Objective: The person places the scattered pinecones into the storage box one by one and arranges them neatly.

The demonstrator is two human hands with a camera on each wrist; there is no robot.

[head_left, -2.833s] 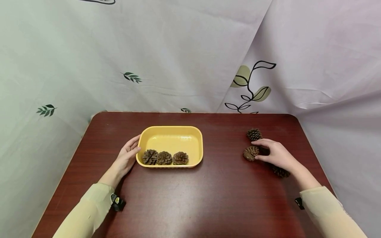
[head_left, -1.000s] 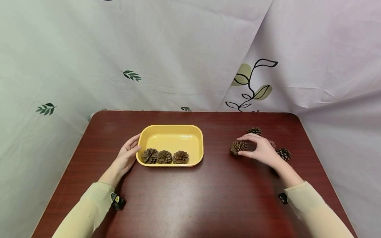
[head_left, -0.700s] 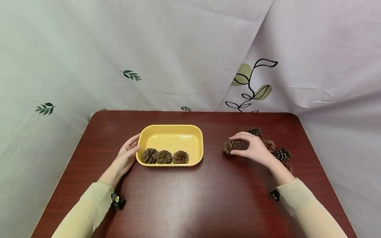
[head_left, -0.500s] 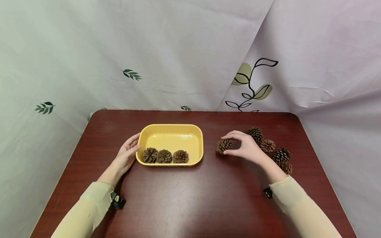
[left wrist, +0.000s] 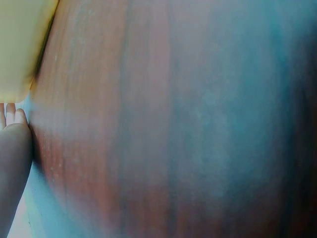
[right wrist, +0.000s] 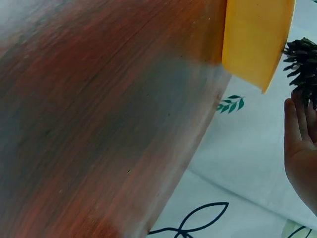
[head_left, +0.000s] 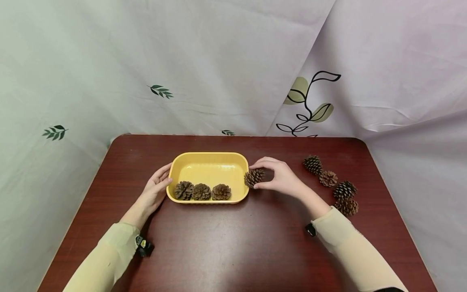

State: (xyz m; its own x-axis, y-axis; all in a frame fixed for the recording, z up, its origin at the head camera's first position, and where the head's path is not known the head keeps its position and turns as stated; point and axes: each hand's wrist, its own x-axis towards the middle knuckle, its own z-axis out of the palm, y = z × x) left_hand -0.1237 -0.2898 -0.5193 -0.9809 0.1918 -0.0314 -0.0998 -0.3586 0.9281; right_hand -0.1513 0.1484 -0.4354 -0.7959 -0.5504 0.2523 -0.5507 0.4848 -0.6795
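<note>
A brown pine cone (head_left: 254, 177) is pinched between the thumb and fingers of my right hand (head_left: 281, 176), at the right rim of a yellow tray (head_left: 211, 153). In the right wrist view this pine cone (right wrist: 303, 64) appears raised beside the tray's wall (right wrist: 255, 44). My left hand (head_left: 155, 190) holds the tray's left side, its thumb at the rim; in the left wrist view much of that hand (left wrist: 12, 148) is out of frame. Inside the tray, three pine cones (head_left: 202, 192) sit in a row along the near wall.
More pine cones lie on the right of the dark red table (head_left: 233, 243): one at the back (head_left: 312, 164), a lighter one (head_left: 328, 178), and two touching (head_left: 344, 190) nearer the front. A pale cloth (head_left: 204, 61) hangs behind the table.
My right hand has taken a pine cone from the group on the right and carried it leftward to the tray's right rim. The left hand and tray stay in place.
</note>
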